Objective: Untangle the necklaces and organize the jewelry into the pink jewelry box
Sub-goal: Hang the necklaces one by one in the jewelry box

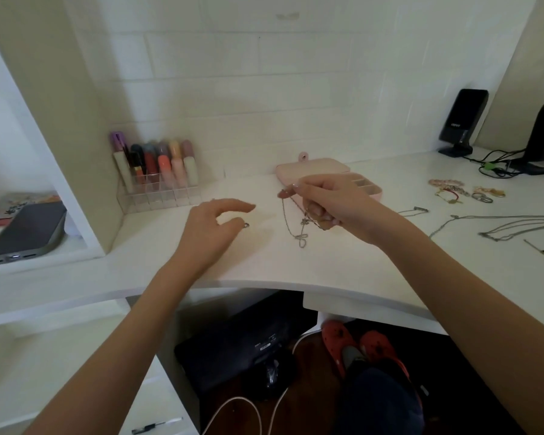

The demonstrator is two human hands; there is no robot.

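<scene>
Right hand point(324, 204) pinches a thin silver chain necklace point(299, 226) between thumb and fingertips, its loops dangling above the white desk point(264, 262). Left hand point(215, 226) hovers with fingers loosely curled, a small silver ring-like piece point(246, 225) at its fingertips; whether it grips it, I cannot tell. Behind the right hand lies the open pink jewelry box point(314, 169), compartments showing, contents too blurred to tell. A clear acrylic organizer point(157, 194) holds upright lipstick tubes point(162, 161). More silver chains point(515, 226) and colourful bracelets point(446, 183) lie well right.
</scene>
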